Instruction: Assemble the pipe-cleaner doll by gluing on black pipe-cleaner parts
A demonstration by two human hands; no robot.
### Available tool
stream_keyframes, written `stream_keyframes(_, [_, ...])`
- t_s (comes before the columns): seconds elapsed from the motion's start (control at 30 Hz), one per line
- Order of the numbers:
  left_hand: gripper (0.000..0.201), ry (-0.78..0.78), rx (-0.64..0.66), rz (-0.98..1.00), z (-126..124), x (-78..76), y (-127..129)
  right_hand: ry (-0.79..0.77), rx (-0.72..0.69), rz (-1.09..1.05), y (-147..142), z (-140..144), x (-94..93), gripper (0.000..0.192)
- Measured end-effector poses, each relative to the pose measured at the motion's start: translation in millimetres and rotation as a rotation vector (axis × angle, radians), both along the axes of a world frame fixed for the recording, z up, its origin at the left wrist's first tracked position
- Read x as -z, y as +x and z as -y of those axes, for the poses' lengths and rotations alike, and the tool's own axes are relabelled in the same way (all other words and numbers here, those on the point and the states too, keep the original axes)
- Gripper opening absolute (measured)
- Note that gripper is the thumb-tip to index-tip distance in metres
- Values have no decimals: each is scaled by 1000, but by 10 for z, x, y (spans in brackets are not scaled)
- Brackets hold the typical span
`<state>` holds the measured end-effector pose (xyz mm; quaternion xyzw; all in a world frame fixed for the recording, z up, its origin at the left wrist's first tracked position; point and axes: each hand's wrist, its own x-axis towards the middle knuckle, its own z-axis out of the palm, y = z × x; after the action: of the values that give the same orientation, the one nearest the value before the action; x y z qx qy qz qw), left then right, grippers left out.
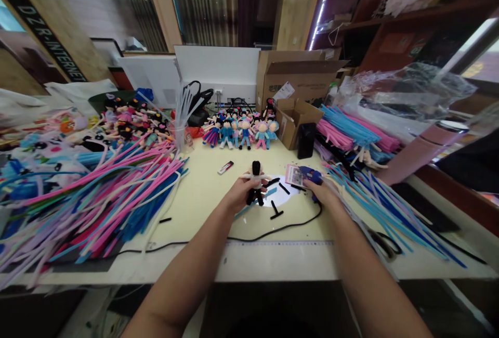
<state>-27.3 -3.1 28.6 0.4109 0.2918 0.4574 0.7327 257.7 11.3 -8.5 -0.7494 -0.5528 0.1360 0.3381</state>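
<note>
Black chenille makes up the small doll (255,182) that the left hand (238,194) grips around its middle, fingers curled closed, holding it upright just above the pale yellow table (202,192). The right hand (320,188) rests on a blue glue gun (310,175) lying beside a pink card (294,175); its fingers wrap over the tool, though how tightly they close cannot be told from this angle. A black cord (273,231) runs from the gun across the table in front of both forearms.

Several risks stand out. The cord lies close to the wrists, so a forearm dragging over it could tug the gun sideways. Short black pipe-cleaner offcuts (276,211) sit on a white sheet (281,196) right beneath the doll, and a careless sweep could scatter them. If the nozzle is hot, the left fingertips, so near the doll's body, could be burned, or glue could string onto the white band at its neck. The heaps of pink and blue pipe cleaners (101,197) on the left and the blue stems (374,197) on the right crowd the working gap and could snag an elbow.
</note>
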Motion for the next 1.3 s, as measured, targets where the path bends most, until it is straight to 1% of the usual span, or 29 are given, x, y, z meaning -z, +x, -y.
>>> stream_keyframes(0.1, [35,-15,-5,-31,-16,26,-5,-73,80,-4,-23,-24,-43,38])
stream_keyframes(0.13, [35,-21,-9,-44,-22,32,-10,-67,68,-31,-32,-10,-68,37])
stream_keyframes(0.2, [35,-32,-16,-71,-34,33,-23,-35,35,-168,-61,33,-141,37])
stream_keyframes(0.27, [35,-41,-16,-98,-41,24,-37,12,-29,-379,-116,70,-248,38])
stream_keyframes(0.33, [34,-40,-10,-132,-44,13,-51,24,-109,-553,-202,81,-377,38])
stream_keyframes(0.43, [34,-25,7,-207,-50,4,-77,10,-266,-717,-355,58,-548,37])
stream_keyframes(0.53, [35,-15,37,-313,-70,12,-117,-31,-429,-799,-473,38,-603,37])
stream_keyframes(0.6, [33,0,71,-381,-89,23,-146,-62,-490,-774,-514,45,-577,35])
stream_keyframes(0.7, [30,54,119,-471,-110,29,-177,-71,-533,-676,-534,85,-513,34])
stream_keyframes(0.83, [29,156,115,-584,-108,12,-180,-100,-549,-566,-541,134,-480,35])
stream_keyframes(0.97, [26,238,87,-693,-92,-3,-162,-125,-525,-489,-558,153,-487,34])
stream_keyframes(1.07, [24,282,63,-728,-81,-14,-139,-151,-481,-422,-582,168,-500,33])
stream_keyframes(1.3, [21,279,27,-732,-75,-30,-91,-163,-414,-307,-661,202,-537,35])
